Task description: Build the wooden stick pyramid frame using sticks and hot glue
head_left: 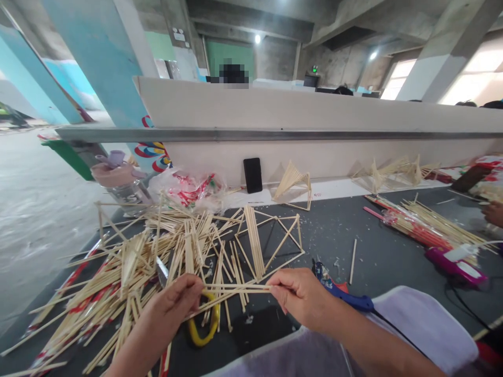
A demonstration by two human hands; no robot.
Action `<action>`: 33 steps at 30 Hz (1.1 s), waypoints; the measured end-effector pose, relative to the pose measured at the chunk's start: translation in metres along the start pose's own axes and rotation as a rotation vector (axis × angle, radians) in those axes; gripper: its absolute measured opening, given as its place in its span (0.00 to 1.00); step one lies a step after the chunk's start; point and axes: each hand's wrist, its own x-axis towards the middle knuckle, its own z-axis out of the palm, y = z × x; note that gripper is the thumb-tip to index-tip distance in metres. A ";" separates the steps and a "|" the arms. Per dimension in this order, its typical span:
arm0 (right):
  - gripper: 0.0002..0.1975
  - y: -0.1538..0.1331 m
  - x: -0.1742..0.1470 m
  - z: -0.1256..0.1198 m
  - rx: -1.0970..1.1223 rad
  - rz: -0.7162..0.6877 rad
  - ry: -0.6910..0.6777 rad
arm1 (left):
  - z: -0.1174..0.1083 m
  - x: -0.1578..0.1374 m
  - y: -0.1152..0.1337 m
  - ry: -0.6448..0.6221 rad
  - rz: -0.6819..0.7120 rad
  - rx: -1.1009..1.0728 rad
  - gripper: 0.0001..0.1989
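Between my two hands, thin wooden sticks [236, 287] stretch roughly level above the dark table. My left hand [178, 299] pinches their left ends, and my right hand [294, 290] pinches the right ends. Just below my left hand lies a pair of scissors [204, 340] with yellow handles, partly covered by sticks. Beyond the hands stands a stick frame [254, 243] with a flat band of sticks across it. A blue glue gun [349, 299] rests right of my right hand. Loose sticks [106, 283] are heaped at the left.
A black phone [252, 175] leans on the white partition [314, 154]. Near it stands another stick frame [293, 184]. At right are packaged sticks [416, 230], a purple power strip [456, 269] and another person's hand [493, 213]. A lidded cup [118, 180] stands at far left.
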 end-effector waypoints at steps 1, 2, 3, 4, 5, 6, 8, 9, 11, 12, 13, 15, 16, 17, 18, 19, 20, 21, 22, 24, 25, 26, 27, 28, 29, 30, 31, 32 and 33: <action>0.11 0.000 0.000 0.000 -0.032 -0.018 0.004 | 0.000 0.000 -0.002 -0.019 -0.002 0.012 0.18; 0.11 0.000 -0.001 -0.001 -0.060 -0.035 0.004 | 0.000 0.000 -0.005 -0.040 -0.009 0.007 0.17; 0.11 0.000 -0.001 -0.001 -0.086 -0.051 0.000 | 0.000 0.000 -0.008 -0.055 -0.017 -0.013 0.16; 0.11 0.000 -0.001 -0.002 -0.111 -0.064 -0.002 | 0.000 0.000 -0.011 -0.075 -0.027 -0.039 0.16; 0.11 -0.001 -0.001 -0.002 -0.135 -0.074 -0.004 | 0.001 0.000 -0.014 -0.094 -0.036 -0.064 0.16; 0.10 -0.001 -0.002 -0.002 -0.155 -0.083 -0.006 | 0.002 0.000 -0.015 -0.111 -0.045 -0.086 0.16; 0.11 -0.001 -0.002 -0.003 -0.185 -0.095 -0.007 | 0.004 0.001 -0.016 -0.135 -0.058 -0.119 0.15; 0.11 0.000 -0.002 -0.003 -0.197 -0.099 -0.009 | 0.005 0.001 -0.015 -0.137 -0.064 -0.133 0.15; 0.11 0.000 -0.003 -0.003 -0.225 -0.108 -0.016 | 0.007 0.002 -0.012 -0.118 -0.080 -0.152 0.15; 0.11 -0.001 -0.004 -0.003 -0.241 -0.116 -0.018 | 0.008 0.002 -0.010 -0.105 -0.089 -0.150 0.15; 0.11 -0.001 -0.005 -0.002 -0.258 -0.124 -0.024 | 0.008 0.002 -0.009 -0.089 -0.098 -0.141 0.14; 0.11 -0.001 -0.006 0.000 -0.285 -0.139 -0.045 | 0.010 0.002 -0.006 -0.053 -0.105 -0.125 0.13; 0.11 -0.001 -0.007 0.002 -0.289 -0.141 -0.053 | 0.011 0.001 -0.005 -0.028 -0.107 -0.128 0.13; 0.10 -0.002 -0.007 0.003 -0.282 -0.138 -0.051 | 0.011 0.001 -0.003 0.003 -0.110 -0.145 0.13; 0.10 -0.002 -0.008 0.004 -0.265 -0.127 -0.042 | 0.012 0.000 0.000 0.046 -0.120 -0.177 0.14; 0.09 -0.002 -0.008 0.006 -0.240 -0.110 -0.027 | 0.013 -0.001 0.003 0.092 -0.134 -0.223 0.15; 0.09 -0.002 -0.008 0.007 -0.208 -0.086 -0.011 | 0.013 -0.001 0.007 0.133 -0.149 -0.285 0.18; 0.10 -0.002 -0.008 0.009 -0.175 -0.057 -0.001 | 0.014 -0.002 0.011 0.165 -0.161 -0.365 0.22; 0.10 -0.002 -0.008 0.011 -0.144 -0.025 -0.001 | 0.015 -0.004 0.016 0.175 -0.169 -0.459 0.26; 0.10 -0.002 -0.009 0.014 -0.093 0.024 -0.023 | 0.019 -0.007 0.026 0.136 -0.170 -0.664 0.30; 0.10 -0.003 -0.010 0.017 -0.073 0.040 -0.037 | 0.021 -0.008 0.030 0.109 -0.166 -0.763 0.31; 0.10 -0.003 -0.011 0.019 -0.056 0.051 -0.050 | 0.023 -0.009 0.033 0.082 -0.163 -0.847 0.31; 0.09 -0.003 -0.011 0.022 -0.041 0.056 -0.064 | 0.025 -0.011 0.036 0.065 -0.162 -0.911 0.32; 0.09 -0.003 -0.012 0.024 -0.027 0.059 -0.078 | 0.027 -0.011 0.037 0.052 -0.163 -0.959 0.31; 0.09 -0.003 -0.012 0.026 -0.015 0.063 -0.085 | 0.028 -0.012 0.037 0.046 -0.166 -0.991 0.31; 0.09 -0.002 -0.012 0.028 -0.004 0.068 -0.082 | 0.028 -0.012 0.036 0.043 -0.172 -1.008 0.30; 0.09 0.000 -0.011 0.029 0.008 0.073 -0.068 | 0.027 -0.011 0.035 0.046 -0.176 -1.013 0.29; 0.10 0.002 -0.010 0.030 0.024 0.076 -0.048 | 0.024 -0.011 0.032 0.064 -0.176 -1.006 0.28; 0.10 0.005 -0.008 0.030 0.045 0.080 -0.020 | 0.019 -0.010 0.028 0.099 -0.170 -0.992 0.28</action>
